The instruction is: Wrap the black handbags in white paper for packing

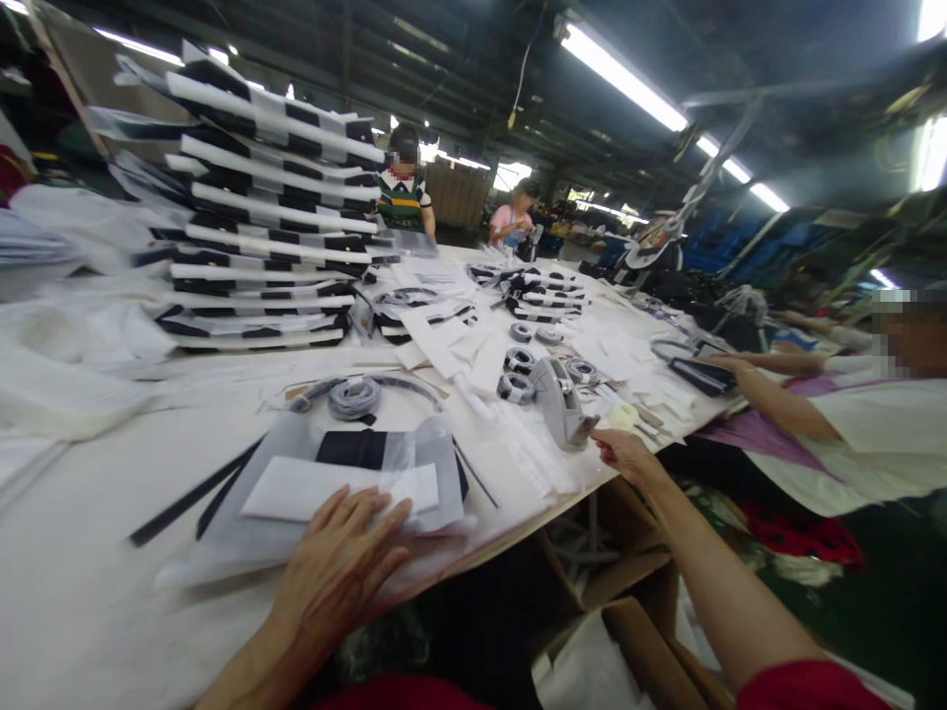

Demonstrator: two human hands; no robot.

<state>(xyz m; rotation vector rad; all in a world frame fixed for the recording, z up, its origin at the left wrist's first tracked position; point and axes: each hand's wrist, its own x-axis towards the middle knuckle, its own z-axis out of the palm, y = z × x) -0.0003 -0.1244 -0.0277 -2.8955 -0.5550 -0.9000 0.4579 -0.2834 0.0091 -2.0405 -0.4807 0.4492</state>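
Observation:
My left hand (344,552) rests with fingers spread on a white foam strip (296,486) and the translucent wrapping sheet (244,523) beneath it. Under the wrap lies a black bag (351,449), its handle arching behind and dark straps sticking out at the sides. A coiled strap in clear wrap (353,397) sits inside the handle's arc. At the table's front edge, my right hand (625,457) pinches at the cutter end of a grey tape dispenser (558,404). The tape between its fingertips is hard to make out.
A tall stack of wrapped black bags (270,227) stands at the back left. Wrapped coils (516,388) lie behind the dispenser. Cardboard boxes (628,641) stand below the table edge. A co-worker's arm (784,394) reaches in from the right; other people work farther back.

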